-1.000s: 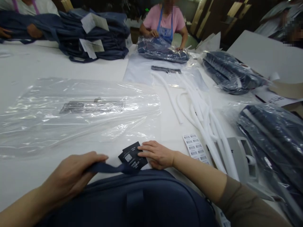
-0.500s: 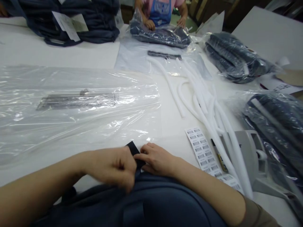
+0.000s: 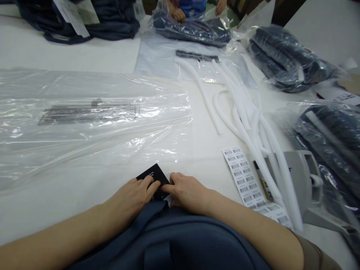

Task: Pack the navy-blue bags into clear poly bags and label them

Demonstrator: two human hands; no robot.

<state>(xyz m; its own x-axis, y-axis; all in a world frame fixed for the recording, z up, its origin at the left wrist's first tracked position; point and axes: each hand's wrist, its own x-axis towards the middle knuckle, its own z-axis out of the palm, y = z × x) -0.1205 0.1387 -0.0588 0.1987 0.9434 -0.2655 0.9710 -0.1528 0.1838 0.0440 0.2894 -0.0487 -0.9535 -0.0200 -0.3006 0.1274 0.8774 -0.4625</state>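
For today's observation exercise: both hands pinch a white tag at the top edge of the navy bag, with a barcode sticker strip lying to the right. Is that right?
Not quite. The head view shows the tag is black, not white. The left hand and right hand do pinch it at the navy bag, with the barcode sticker strip to the right.

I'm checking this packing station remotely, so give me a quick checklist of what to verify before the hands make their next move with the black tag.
1. Black tag pinned by both hands: ok; left hand and right hand have fingertips on it.
2. Tag joined to the navy bag: cannot tell; the fingers hide the join.
3. Clear plastic bag laid flat just beyond the hands: ok.
4. Barcode label sheet near the right hand: ok; it lies beside the right forearm.
5. White foam tubes clear of the hands: ok; they lie farther right.
6. Tag print facing up: cannot tell; blurred.
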